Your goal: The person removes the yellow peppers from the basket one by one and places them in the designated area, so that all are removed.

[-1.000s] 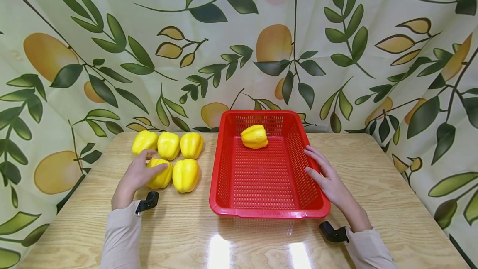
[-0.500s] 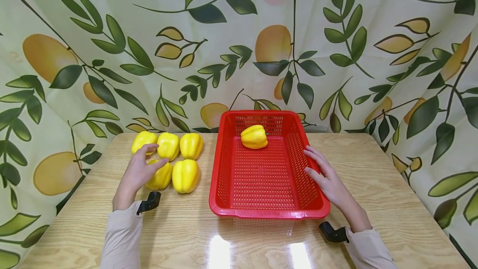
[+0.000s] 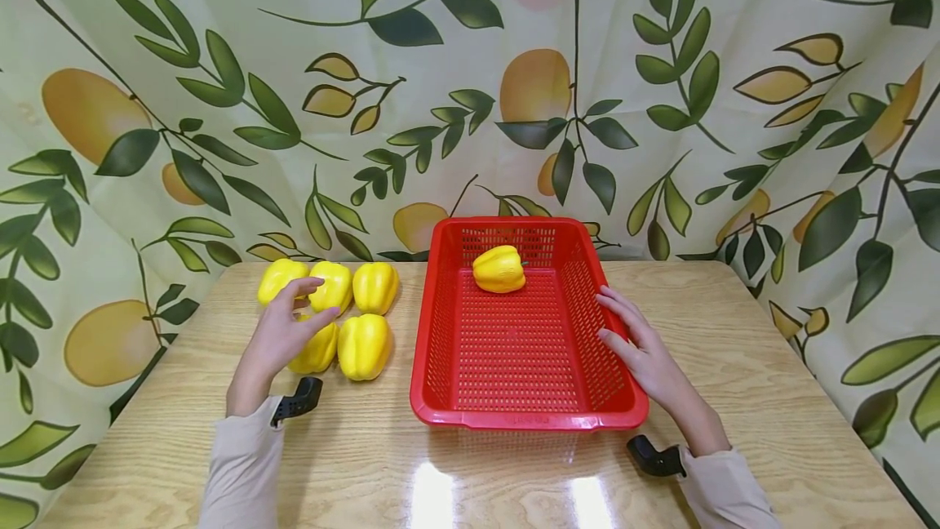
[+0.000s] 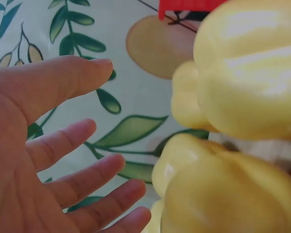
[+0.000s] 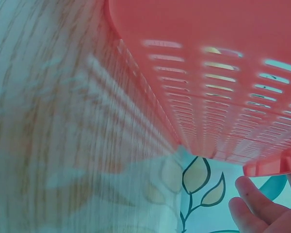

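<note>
In the head view my left hand (image 3: 282, 333) hovers beside and partly over a yellow bell pepper (image 3: 318, 349), thumb and fingers spread apart with nothing between them. Several more yellow bell peppers (image 3: 365, 347) stand close around it in two rows. The left wrist view shows the open palm (image 4: 48, 160) to the left of the large, near peppers (image 4: 228, 194). My right hand (image 3: 646, 353) holds the right rim of a red plastic basket (image 3: 529, 420): thumb and a finger lie over the rim, while other fingers (image 5: 257, 201) hang outside the wall.
Inside the basket, near its back wall, one yellow bell pepper (image 3: 499, 269) lies on its side. The wooden table (image 3: 352, 464) ends at a leaf-and-fruit patterned cloth (image 3: 455, 64) behind. A black wrist device (image 3: 297, 400) sits at the left cuff, another (image 3: 655, 457) at the right.
My left hand has drifted slightly right and its fingers have come away from the front-left pepper. The right hand and the basket stay in place; the view shifts a little.
</note>
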A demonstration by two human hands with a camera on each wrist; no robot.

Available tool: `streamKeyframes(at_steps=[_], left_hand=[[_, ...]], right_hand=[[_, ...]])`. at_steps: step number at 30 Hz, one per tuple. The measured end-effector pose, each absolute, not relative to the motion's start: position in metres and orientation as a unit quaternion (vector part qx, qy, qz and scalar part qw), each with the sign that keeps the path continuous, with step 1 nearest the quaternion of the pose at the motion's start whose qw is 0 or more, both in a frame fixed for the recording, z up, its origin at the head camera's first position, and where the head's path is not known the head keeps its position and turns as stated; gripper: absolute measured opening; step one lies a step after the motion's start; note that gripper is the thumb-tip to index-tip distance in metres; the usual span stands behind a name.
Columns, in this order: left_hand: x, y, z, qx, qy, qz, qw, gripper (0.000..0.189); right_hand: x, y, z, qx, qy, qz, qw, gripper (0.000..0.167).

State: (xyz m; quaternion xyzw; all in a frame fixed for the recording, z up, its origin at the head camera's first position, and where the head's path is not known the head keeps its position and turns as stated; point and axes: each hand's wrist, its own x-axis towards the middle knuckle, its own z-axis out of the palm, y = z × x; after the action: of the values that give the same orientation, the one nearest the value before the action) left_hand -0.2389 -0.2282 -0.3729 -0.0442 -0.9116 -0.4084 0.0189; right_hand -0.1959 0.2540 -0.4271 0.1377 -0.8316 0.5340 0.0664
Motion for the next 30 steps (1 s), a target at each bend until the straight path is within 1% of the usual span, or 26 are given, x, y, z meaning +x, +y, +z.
streamKeyframes(at_steps=[6,13,18,30], left_hand=[[-0.235,-0.216,-0.367,-0.055,-0.902,-0.428,0.010,0.066],[-0.231,-0.198,-0.361,-0.080,-0.891,-0.447,0.010,0.060],[-0.230,-0.187,-0.361,-0.099,-0.885,-0.454,0.014,0.059],[-0.240,-0.169,-0.361,-0.113,-0.880,-0.462,0.011,0.053]], right_hand=[[-0.196,0.253,-0.427,0.136,-0.835,0.529,0.062,0.048],[-0.194,0.253,-0.425,0.129,-0.834,0.534,0.054,0.049],[-0.194,0.253,-0.426,0.129,-0.840,0.524,0.060,0.048],[-0.194,0.253,-0.426,0.134,-0.839,0.524,0.067,0.048]])
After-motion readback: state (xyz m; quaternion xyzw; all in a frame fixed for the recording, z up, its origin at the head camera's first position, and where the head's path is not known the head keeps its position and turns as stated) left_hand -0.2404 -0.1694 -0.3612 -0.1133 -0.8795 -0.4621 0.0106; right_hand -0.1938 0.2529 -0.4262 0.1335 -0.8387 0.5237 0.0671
